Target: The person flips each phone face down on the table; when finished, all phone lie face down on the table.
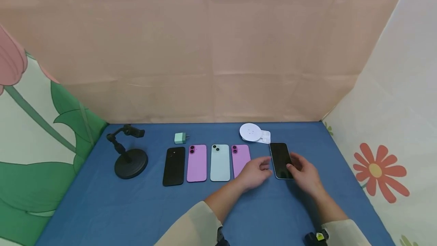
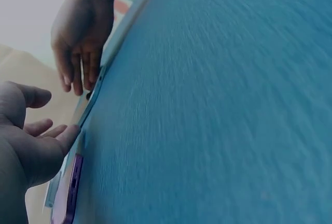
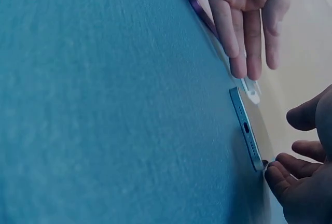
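Note:
A phone [image 1: 281,161] with its dark screen up lies at the right end of a row of phones. My right hand [image 1: 306,174] is at its right edge, fingers close against the side and the thumb apart in the right wrist view. On the other side, my left hand [image 1: 255,172] hovers near the phone's left edge with fingers extended, holding nothing. It partly covers a purple phone [image 1: 241,156]. Whether either hand's fingertips actually touch the dark-screened phone is hard to tell.
Further left lie a light blue phone [image 1: 220,164], another purple phone [image 1: 197,164] and a black phone [image 1: 174,167]. Behind them are a pale green charger plug [image 1: 179,138] and a white round disc [image 1: 250,132] on a white piece. A black stand [image 1: 131,164] is at the left.

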Demonstrator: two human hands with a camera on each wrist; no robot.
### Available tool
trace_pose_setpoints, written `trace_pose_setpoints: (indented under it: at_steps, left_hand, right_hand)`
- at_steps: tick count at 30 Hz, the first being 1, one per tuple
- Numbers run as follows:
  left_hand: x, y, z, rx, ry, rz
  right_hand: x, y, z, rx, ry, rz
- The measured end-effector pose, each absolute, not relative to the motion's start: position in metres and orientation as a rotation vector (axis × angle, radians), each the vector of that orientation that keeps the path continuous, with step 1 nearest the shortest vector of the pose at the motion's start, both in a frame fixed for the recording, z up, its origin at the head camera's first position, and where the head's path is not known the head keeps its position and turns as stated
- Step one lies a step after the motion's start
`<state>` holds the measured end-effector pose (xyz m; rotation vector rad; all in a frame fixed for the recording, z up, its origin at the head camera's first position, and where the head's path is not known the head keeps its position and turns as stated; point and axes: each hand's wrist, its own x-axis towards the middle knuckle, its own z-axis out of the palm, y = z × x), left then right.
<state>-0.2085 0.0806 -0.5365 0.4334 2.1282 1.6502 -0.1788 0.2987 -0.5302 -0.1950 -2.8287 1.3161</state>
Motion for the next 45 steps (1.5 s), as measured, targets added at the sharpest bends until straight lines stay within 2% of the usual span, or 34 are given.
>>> trace_pose_setpoints:
  at_steps: [14,23,45]
  left_hand:
    - [-0.208,0.102,-0.535,0.444,2.186,1.591]
    - [-0.207,0.102,-0.536,0.433,2.175,1.591]
    - [-0.205,0.094,-0.536,0.486,2.172,1.503]
  right_hand:
    - [-0.178,0.305,-0.532,-0.250,-2.853,1.326]
    - [-0.175,0.303,-0.532,-0.326,-2.796,1.405]
    - [-0.170,0.287,-0.515,-0.299,-2.698,1.350]
